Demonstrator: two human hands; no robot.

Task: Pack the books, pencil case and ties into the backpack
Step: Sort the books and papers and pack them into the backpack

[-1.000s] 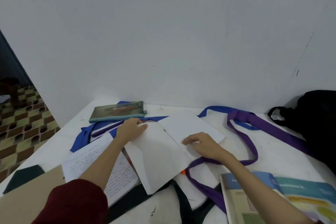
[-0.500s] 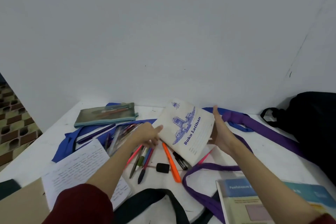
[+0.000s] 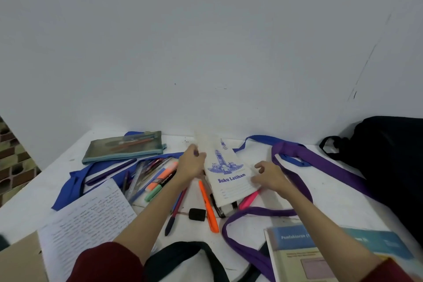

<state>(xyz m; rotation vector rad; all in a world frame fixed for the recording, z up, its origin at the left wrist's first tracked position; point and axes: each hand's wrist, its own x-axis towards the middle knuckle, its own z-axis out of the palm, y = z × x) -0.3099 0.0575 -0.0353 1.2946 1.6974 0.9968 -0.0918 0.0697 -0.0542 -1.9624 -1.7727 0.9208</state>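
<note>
The thin white exercise book with a blue tower print and the words "Buku Latihan" (image 3: 229,171) is at the middle of the white table (image 3: 338,192), closed, cover up, its far end lifted and blurred. The left hand (image 3: 191,162) grips its left edge near the top, fingers curled round it. The right hand (image 3: 270,175) rests at its lower right corner, fingers loosely bent; whether it pinches the cover cannot be told.

Under and beside the book lie loose pens: an orange marker (image 3: 208,206), a pink highlighter (image 3: 248,199), a green-and-orange highlighter (image 3: 160,183) and a dark pen (image 3: 174,215). A small black cap (image 3: 196,214) lies just beside the orange marker.

A long purple fabric tie (image 3: 315,162) loops round the right of the book and runs toward the black backpack (image 3: 389,167) at the right edge of the table. A blue fabric tie (image 3: 75,181) lies left, partly under the translucent green zip pencil case (image 3: 124,146) near the wall.

Near the left, an open notebook page covered in handwriting (image 3: 84,224) lies on a brown cardboard sheet (image 3: 20,258). Near the right, a teal and cream textbook (image 3: 320,256) lies flat, partly under the right forearm. A black strap (image 3: 183,252) curves along the table's near edge. Both sleeves are dark red.
</note>
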